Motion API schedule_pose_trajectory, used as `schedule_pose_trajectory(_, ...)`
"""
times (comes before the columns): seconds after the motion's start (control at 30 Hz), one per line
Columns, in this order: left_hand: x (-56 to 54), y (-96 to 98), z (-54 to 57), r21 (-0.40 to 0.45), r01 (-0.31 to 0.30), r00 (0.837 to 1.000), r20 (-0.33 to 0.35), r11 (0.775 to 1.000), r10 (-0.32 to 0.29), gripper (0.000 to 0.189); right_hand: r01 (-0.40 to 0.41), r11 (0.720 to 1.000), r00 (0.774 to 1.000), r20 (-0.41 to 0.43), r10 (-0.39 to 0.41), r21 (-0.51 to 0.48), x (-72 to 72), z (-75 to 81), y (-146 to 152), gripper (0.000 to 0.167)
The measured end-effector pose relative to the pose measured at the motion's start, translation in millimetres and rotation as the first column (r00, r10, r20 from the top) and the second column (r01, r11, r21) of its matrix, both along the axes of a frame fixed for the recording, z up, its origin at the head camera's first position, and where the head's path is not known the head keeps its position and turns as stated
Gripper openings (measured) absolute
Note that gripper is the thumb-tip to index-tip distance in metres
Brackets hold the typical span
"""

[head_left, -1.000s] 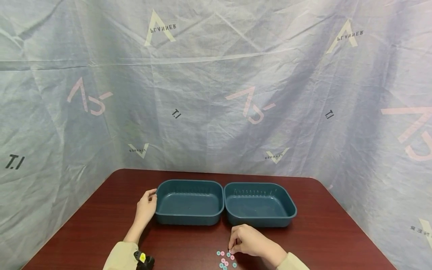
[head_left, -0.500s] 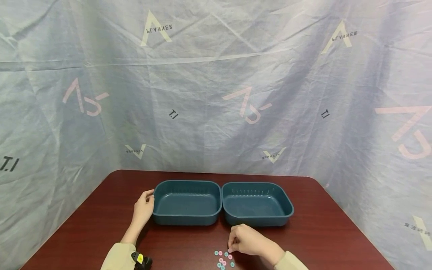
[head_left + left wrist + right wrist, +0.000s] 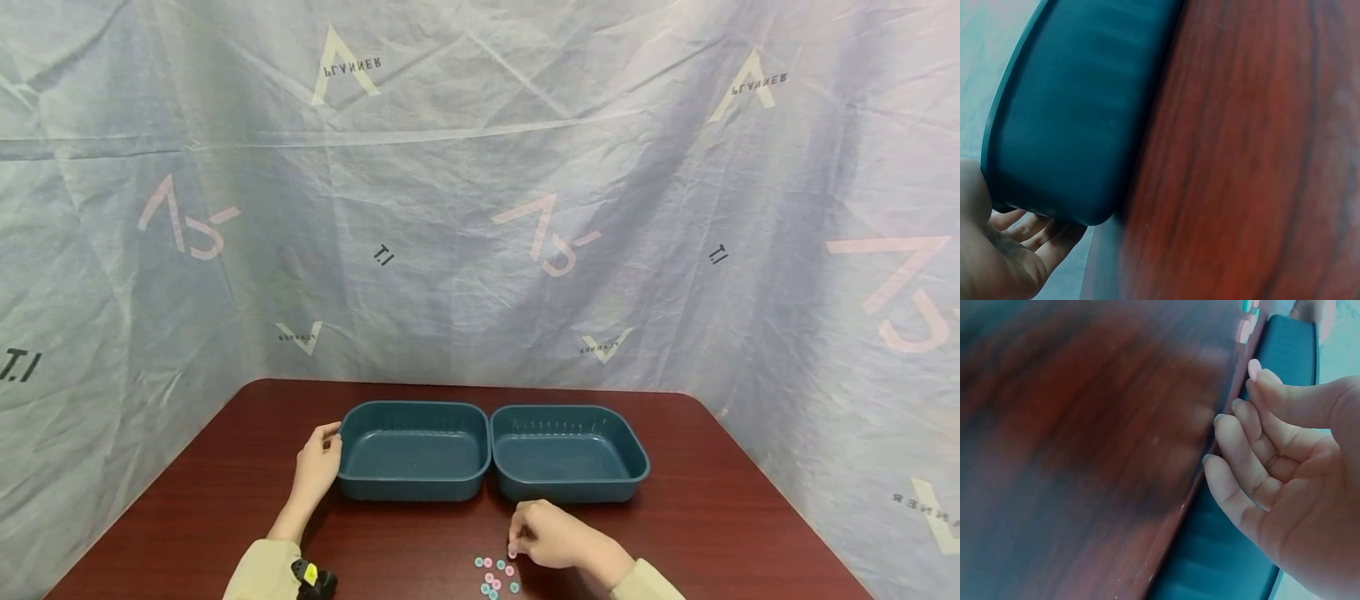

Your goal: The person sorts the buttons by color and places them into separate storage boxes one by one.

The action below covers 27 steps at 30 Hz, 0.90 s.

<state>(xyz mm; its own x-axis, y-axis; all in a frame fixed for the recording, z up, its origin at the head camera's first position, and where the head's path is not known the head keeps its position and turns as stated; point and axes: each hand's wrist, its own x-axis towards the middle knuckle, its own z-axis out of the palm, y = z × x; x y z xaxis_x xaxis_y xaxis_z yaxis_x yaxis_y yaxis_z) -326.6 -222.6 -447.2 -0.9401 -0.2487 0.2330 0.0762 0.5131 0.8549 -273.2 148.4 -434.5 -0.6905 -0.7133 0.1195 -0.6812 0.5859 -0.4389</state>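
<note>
My right hand (image 3: pixel 546 533) pinches a small pink button (image 3: pixel 1255 369) between thumb and forefinger, just above the table. In the right wrist view its other fingers are loosely bent. Several pink and blue-green buttons (image 3: pixel 488 562) lie loose on the table, left of this hand. My left hand (image 3: pixel 317 462) holds the left end of the left dark teal tray (image 3: pixel 412 490). Seen from the left wrist, its fingers (image 3: pixel 1054 244) bend at the tray's corner, and the tray hides part of them. Nothing shows inside this tray.
A second dark teal tray (image 3: pixel 573 492) stands right beside the first, behind my right hand. Both stand on a dark red wooden table (image 3: pixel 405 550). A printed grey cloth (image 3: pixel 450 167) hangs around the table's back and sides. A black device (image 3: pixel 315 577) sits on my left wrist.
My right hand has lifted the pink button slightly off the table, away from the loose ones. My left hand stays at the tray. The head view has shifted a little.
</note>
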Motion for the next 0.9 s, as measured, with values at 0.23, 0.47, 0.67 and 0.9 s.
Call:
schedule_pose_trajectory(0.23, -1.2, -0.4, -1.6, -0.017, -0.006, 1.0, 0.0, 1.0, 0.006, 0.041, -0.005, 0.999, 1.0, -0.006, 0.005, -0.041, 4.6, 8.3, 3, 0.015)
schedule_pose_trajectory(0.47, -3.2, 0.9, -1.8, -0.017, -0.033, 0.999, -0.018, 0.999, 0.033, 0.04, 0.003, 0.992, 1.0, 0.007, -0.002, -0.126, 4.9, 23.8, 1, 0.015)
schedule_pose_trajectory(0.67, -3.4, 1.1, -1.9, -0.018, -0.031, 0.999, -0.013, 0.999, 0.031, 0.039, 0.032, 0.982, 0.998, 0.061, -0.021, -0.187, 4.9, 33.0, -2, 0.013)
schedule_pose_trajectory(0.9, -4.1, 0.6, -2.8, -0.018, -0.025, 1.0, -0.012, 1.0, 0.025, 0.04, 0.034, 0.971, 0.999, 0.027, -0.028, -0.237, 4.5, 40.4, -9, 0.014)
